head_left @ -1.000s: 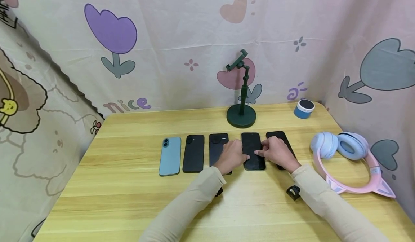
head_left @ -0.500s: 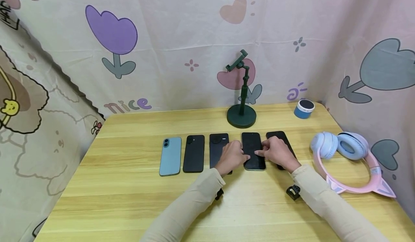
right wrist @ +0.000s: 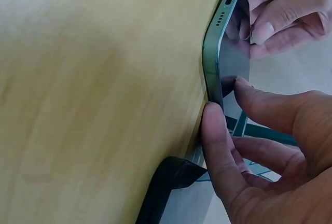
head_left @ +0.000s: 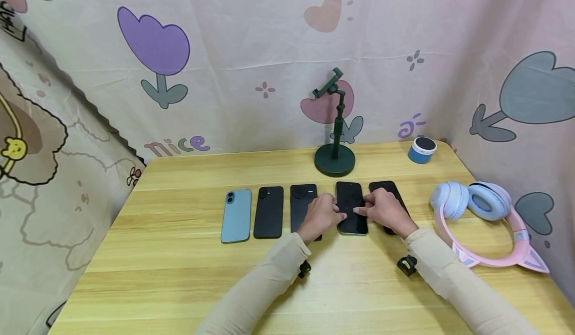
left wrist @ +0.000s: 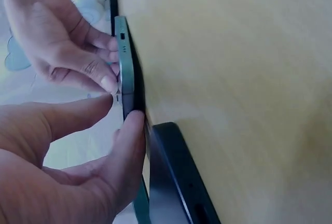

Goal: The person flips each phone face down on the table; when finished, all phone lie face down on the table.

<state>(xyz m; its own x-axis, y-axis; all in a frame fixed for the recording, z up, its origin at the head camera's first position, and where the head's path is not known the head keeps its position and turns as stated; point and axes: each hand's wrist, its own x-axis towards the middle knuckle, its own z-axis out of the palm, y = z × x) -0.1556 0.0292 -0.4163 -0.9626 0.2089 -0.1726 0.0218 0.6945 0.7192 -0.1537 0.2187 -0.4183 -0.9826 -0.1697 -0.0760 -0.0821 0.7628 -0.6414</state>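
The left hand (head_left: 321, 216) and the right hand (head_left: 385, 210) pinch the phone (head_left: 350, 201) between them, its far end now slightly shifted (lifting seems just begun).

Tabletop (head_left: 157, 275): yellowish wood, streaked grain
Far cloth (head_left: 251, 35): pale, creased, purple tulip (head_left: 154, 45) at left
Left cloth (head_left: 31, 255): beige, cartoon print (head_left: 27, 140)
Right cloth (head_left: 489, 40): large grey flower (head_left: 536, 93)
Light: soft sheen (head_left: 337, 285) on tabletop

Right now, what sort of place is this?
Probably a tabletop filming or demo corner, judging by the row of phones, the dark green stand and the patterned cloth hung behind the table.
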